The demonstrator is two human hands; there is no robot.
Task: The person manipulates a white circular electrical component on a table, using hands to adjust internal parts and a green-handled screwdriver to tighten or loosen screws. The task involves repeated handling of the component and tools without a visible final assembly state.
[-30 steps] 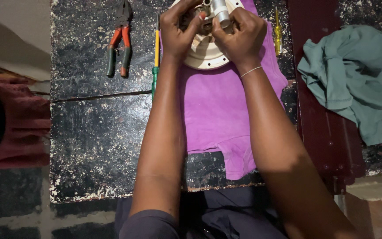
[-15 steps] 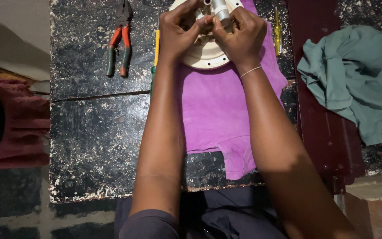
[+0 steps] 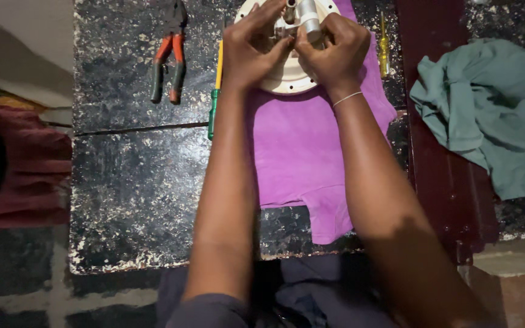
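Note:
A round cream-coloured part [image 3: 287, 82] with a metal shaft [image 3: 308, 21] sticking up from its middle lies on a purple cloth [image 3: 311, 158] at the far side of a black worktop. Both hands work at its centre. My left hand [image 3: 251, 51] pinches something small beside the shaft with its fingertips. My right hand [image 3: 330, 51] is curled around the shaft's near side, a thin band on its wrist. What the fingertips hold is hidden.
Pliers with red and green handles [image 3: 168, 67] lie at the far left. A yellow-and-green screwdriver [image 3: 216, 85] rests beside my left wrist, a yellow one [image 3: 383, 48] to the right. A crumpled teal cloth [image 3: 487, 115] sits past a dark red strip [image 3: 439, 152].
Both hands stay on the round part; the fingers have shifted slightly around the shaft. Nothing else has moved.

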